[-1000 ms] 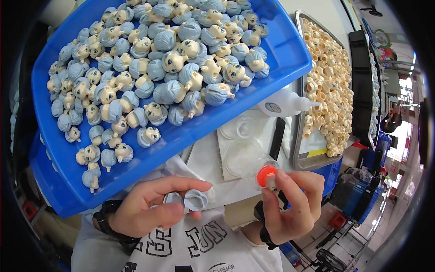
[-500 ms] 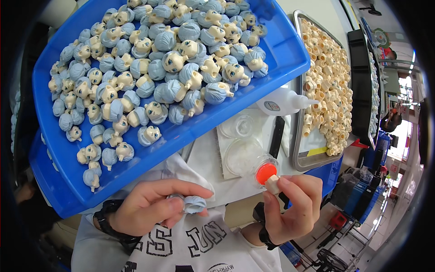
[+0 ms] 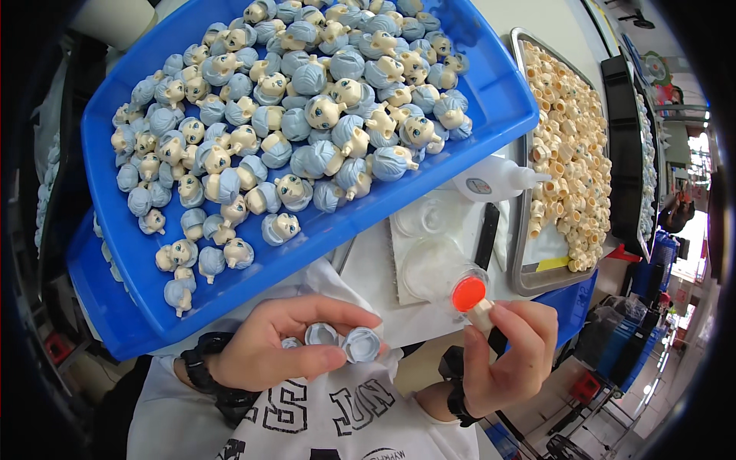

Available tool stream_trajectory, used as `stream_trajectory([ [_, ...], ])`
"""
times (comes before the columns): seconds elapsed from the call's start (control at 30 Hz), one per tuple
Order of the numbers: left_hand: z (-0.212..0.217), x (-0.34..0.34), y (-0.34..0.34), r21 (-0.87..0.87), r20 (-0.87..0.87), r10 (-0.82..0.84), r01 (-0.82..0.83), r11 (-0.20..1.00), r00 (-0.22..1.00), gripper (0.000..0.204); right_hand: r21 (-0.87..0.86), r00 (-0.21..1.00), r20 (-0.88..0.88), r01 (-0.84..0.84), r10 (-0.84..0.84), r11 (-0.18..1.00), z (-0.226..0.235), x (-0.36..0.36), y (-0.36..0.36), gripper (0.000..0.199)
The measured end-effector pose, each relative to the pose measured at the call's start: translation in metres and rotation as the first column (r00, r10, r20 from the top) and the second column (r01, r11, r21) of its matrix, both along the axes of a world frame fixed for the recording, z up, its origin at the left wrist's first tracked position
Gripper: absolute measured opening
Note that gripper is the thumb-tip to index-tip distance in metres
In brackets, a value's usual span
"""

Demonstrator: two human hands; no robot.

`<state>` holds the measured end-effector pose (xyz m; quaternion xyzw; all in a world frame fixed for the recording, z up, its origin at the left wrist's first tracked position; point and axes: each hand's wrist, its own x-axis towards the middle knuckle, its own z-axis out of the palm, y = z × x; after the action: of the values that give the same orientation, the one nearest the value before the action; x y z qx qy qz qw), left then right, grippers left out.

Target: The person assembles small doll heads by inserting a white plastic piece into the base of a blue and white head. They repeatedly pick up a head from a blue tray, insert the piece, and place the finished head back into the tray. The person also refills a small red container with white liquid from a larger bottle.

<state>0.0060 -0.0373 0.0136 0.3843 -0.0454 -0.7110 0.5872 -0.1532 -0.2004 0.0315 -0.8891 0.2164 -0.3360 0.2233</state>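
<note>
My left hand (image 3: 264,345) is closed round several light-blue hollow doll hair shells. One hair shell (image 3: 361,345) shows its open inside by the fingertips, and a second shell (image 3: 321,334) sits between thumb and fingers. Between thumb and fingers, my right hand (image 3: 521,349) pinches a small cream hollow doll part (image 3: 481,315). That part is beside a clear round container with a red disc (image 3: 468,294); whether they touch I cannot tell. Farther off, a blue bin (image 3: 330,241) holds many doll heads (image 3: 322,113) with light-blue hair.
A metal tray (image 3: 522,230) of cream hollow parts (image 3: 571,153) stands at the right, a black tray (image 3: 625,146) beyond it. A white squeeze bottle (image 3: 494,181), a black bar-shaped object (image 3: 487,234) and a clear round dish (image 3: 429,264) lie between bin and tray.
The shells in my left hand have turned, so their hollow insides now show. My right hand still pinches the cream part beside the red disc. The whole view has shifted slightly.
</note>
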Motion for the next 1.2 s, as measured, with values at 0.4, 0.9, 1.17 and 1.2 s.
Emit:
stream_trajectory([
  [0.4,-0.008,-0.002,0.001,-0.116,0.193,-0.02,0.043,0.992,0.981,0.035,0.117,0.938,0.128,-0.336,0.321,0.935,-0.005,0.02,0.035,0.035],
  [0.9,-0.002,-0.004,-0.001,-0.095,0.138,-0.093,0.106,0.99,0.986,0.058,0.205,0.922,0.032,-0.385,0.387,0.9,-0.018,0.015,0.041,0.042],
  [1.17,0.004,0.003,-0.005,0.011,-0.004,-0.295,0.295,0.955,0.955,0.053,0.051,0.93,-0.061,-0.359,0.362,0.932,-0.014,0.012,0.041,0.04],
  [1.2,0.0,-0.001,-0.004,-0.05,0.101,-0.265,0.271,0.961,0.959,0.051,0.016,0.926,-0.046,-0.375,0.376,0.927,-0.012,0.012,0.038,0.039],
])
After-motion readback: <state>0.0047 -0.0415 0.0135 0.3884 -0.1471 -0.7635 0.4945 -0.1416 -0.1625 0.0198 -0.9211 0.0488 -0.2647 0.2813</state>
